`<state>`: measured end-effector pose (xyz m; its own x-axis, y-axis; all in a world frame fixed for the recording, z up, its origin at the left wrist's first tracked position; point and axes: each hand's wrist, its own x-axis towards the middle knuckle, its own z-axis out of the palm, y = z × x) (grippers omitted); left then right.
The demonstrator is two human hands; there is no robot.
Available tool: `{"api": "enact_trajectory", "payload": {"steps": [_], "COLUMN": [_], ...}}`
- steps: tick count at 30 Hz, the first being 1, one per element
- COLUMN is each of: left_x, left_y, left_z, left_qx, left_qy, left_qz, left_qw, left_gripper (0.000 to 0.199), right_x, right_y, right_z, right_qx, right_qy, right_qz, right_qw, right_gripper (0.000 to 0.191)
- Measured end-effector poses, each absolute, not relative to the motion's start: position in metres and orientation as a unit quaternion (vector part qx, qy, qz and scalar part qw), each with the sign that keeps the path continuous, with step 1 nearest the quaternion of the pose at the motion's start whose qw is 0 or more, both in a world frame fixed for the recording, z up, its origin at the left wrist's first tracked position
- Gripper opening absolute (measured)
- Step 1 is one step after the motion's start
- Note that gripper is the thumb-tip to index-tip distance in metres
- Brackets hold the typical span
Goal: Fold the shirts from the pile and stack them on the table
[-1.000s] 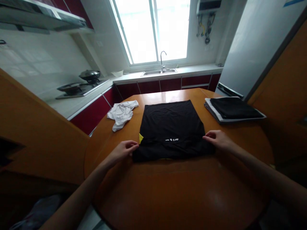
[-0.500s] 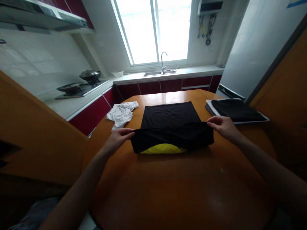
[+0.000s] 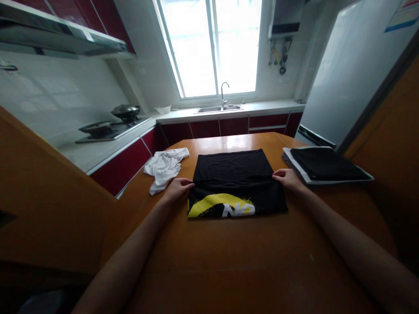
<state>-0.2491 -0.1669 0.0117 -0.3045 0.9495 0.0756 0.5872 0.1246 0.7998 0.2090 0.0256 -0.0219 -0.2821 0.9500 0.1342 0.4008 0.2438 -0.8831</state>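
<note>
A black garment (image 3: 235,168) lies spread on the wooden table, its near part showing a yellow curve and white lettering. My left hand (image 3: 178,188) pinches the garment's left edge, about midway along its depth. On the opposite edge, my right hand (image 3: 288,178) pinches the cloth between thumb and fingers. A crumpled white cloth (image 3: 166,166) rests just beyond and left of my left hand. To the right of my right hand is a stack of folded clothes (image 3: 327,163), black on top with white beneath.
The wooden table (image 3: 229,257) has a rounded far edge. Beyond it are a sink (image 3: 219,109) under the window and a stove with a covered pan (image 3: 125,111) at left. A tall refrigerator (image 3: 343,74) stands at the right.
Both hands have moved inward and the cloth between them has gone down flat. More of the yellow print and the white lettering now show. The view has tilted slightly upward.
</note>
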Motion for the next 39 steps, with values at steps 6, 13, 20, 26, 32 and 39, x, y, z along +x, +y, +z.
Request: {"api": "enact_trajectory", "payload": {"steps": [6, 13, 20, 26, 32, 39], "left_x": [-0.251, -0.243, -0.228, -0.196, -0.189, -0.214], "left_y": [-0.169, -0.174, -0.239, -0.276, -0.280, -0.273], "left_z": [0.005, 0.008, 0.029, 0.023, 0.024, 0.023], "left_qx": [0.521, 0.493, 0.552, 0.546, 0.562, 0.581], "left_qy": [0.723, 0.740, 0.758, 0.755, 0.732, 0.724], "left_qz": [0.390, 0.422, 0.279, 0.246, 0.298, 0.232], "left_qw": [0.232, 0.178, 0.210, 0.266, 0.245, 0.290], "left_gripper": [0.050, 0.058, 0.051, 0.049, 0.042, 0.042], "right_x": [0.211, 0.208, 0.237, 0.245, 0.248, 0.260], "right_y": [0.031, 0.021, -0.035, -0.080, -0.081, -0.078], "right_z": [-0.038, -0.034, -0.014, -0.018, -0.018, -0.019], "right_qx": [-0.486, -0.532, -0.554, -0.547, -0.529, -0.530], "right_qy": [-0.691, -0.701, -0.761, -0.769, -0.764, -0.789], "right_qz": [0.386, 0.274, 0.237, 0.291, 0.306, 0.269], "right_qw": [0.371, 0.388, 0.239, 0.159, 0.205, 0.153], "right_gripper": [0.018, 0.025, 0.038, 0.029, 0.020, 0.026]}}
